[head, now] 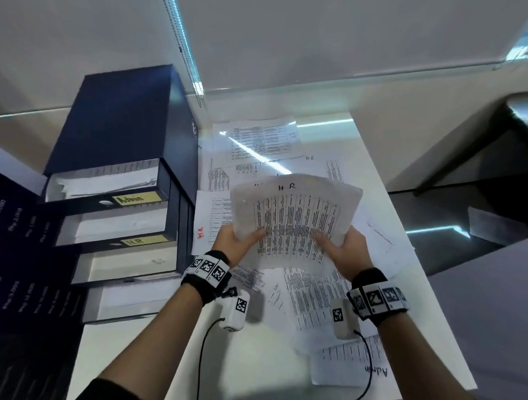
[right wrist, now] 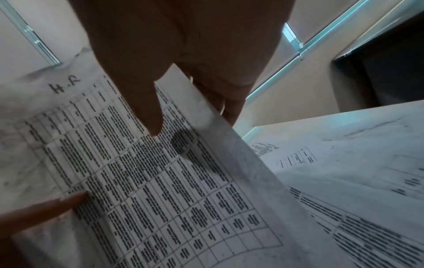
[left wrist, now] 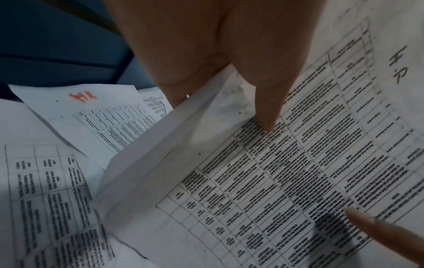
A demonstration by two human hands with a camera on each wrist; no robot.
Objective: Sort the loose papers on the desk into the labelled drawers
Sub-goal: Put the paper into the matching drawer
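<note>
A thin stack of printed table sheets marked "H.R" (head: 295, 219) (left wrist: 286, 163) (right wrist: 149, 181) hangs above the desk, held by both hands. My left hand (head: 240, 238) pinches its left edge, thumb (left wrist: 266, 101) on top and fingers underneath. My right hand (head: 342, 248) pinches the right edge the same way, thumb (right wrist: 142, 101) on the print. Left of the hands stands a dark drawer unit (head: 123, 133) with several drawers pulled out: the top one labelled "Admin" (head: 135, 198) holds papers, the "H.R" drawer (head: 143, 241) lies below it.
Loose printed sheets cover the white desk (head: 249, 365): one with red "HR" writing (head: 207, 224) by the drawers, one marked "Admin" (head: 352, 367) near the front edge, others at the back (head: 262, 139). Wrist cables hang over the desk front. A dark desk (head: 482, 224) lies to the right.
</note>
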